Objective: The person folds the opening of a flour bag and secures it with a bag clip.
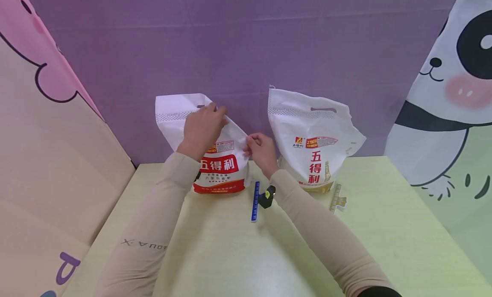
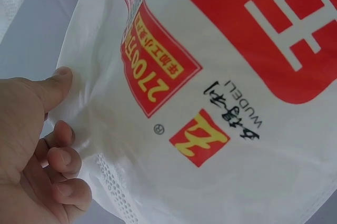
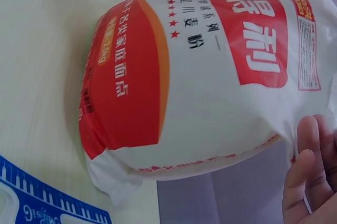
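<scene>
A white flour bag (image 1: 224,177) with red print stands at the back of the table, its upper part creased and leaning. My left hand (image 1: 203,128) pinches the bag's sloping upper edge near the handle slot; in the left wrist view its thumb (image 2: 59,84) lies on the white fabric. Lower down, my right hand (image 1: 263,151) pinches the right side edge of the same bag. Fingers (image 3: 308,150) of that hand show at the bag's side in the right wrist view. A blue sealing clip (image 1: 255,203) lies on the table just in front.
A second white flour bag (image 1: 313,139) with gold print stands upright to the right. By its base lies a gold-and-white sealing clip (image 1: 336,199). Behind both bags hangs a purple backdrop (image 1: 246,45), and printed panels flank the table (image 1: 230,254).
</scene>
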### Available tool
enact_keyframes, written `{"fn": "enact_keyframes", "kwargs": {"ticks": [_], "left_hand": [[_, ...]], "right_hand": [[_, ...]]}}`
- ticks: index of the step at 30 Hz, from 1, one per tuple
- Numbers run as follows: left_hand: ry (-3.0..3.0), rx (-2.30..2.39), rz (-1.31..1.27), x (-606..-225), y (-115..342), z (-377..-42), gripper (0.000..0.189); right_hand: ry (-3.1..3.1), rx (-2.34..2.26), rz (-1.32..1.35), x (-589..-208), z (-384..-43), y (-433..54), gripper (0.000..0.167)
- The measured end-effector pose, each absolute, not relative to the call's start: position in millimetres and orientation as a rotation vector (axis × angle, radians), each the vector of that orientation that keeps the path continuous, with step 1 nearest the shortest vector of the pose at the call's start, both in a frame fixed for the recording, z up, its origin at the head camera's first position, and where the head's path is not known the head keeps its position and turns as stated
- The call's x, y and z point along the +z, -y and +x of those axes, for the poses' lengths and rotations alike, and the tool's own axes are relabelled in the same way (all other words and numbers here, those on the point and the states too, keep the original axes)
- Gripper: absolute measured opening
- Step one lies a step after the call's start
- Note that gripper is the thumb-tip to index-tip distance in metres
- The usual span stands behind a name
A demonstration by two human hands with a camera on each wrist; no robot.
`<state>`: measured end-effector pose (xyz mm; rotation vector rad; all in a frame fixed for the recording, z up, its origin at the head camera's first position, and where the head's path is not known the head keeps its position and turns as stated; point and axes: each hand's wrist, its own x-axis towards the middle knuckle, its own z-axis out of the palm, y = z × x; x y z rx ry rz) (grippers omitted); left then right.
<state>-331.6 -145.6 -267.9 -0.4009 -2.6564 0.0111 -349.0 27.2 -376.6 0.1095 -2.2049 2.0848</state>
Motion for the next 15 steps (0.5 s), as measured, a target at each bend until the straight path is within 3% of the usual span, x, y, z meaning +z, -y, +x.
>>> {"fn": "enact_keyframes", "kwargs": {"ticks": [15], "left_hand": [[2.649, -0.045, -0.362, -263.0, 152.7, -327.9, 0.034]], "right_hand": [[2.248, 2.079, 0.054, -388.4, -345.7, -35.0, 0.022]]}}
